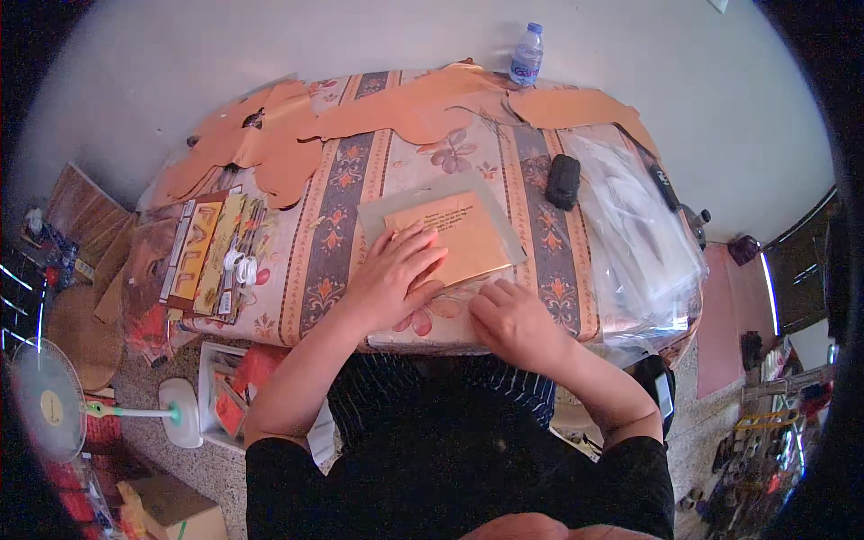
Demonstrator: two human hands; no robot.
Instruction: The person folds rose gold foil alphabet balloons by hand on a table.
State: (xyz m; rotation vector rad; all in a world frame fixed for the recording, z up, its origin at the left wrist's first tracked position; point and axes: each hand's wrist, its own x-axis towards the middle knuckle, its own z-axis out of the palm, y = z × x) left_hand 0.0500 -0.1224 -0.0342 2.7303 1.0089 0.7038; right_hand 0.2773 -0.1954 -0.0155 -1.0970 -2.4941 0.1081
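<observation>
In the middle of the table lies a clear plastic sleeve with a hang hole at its top edge. Inside it is a folded orange sheet, seen through the plastic with some dark print on that side. My left hand rests flat on the left part of the sleeve, fingers stretched out and slightly apart. Just below the sleeve's lower right corner, by the table's near edge, my right hand is closed with its fingers curled under. What those fingers hold, if anything, is hidden.
Orange cut-out shapes stretch along the table's far side. A water bottle stands by the wall. On the right are a black case and clear plastic bags; on the left, flat packets with a white cable. A fan stands lower left.
</observation>
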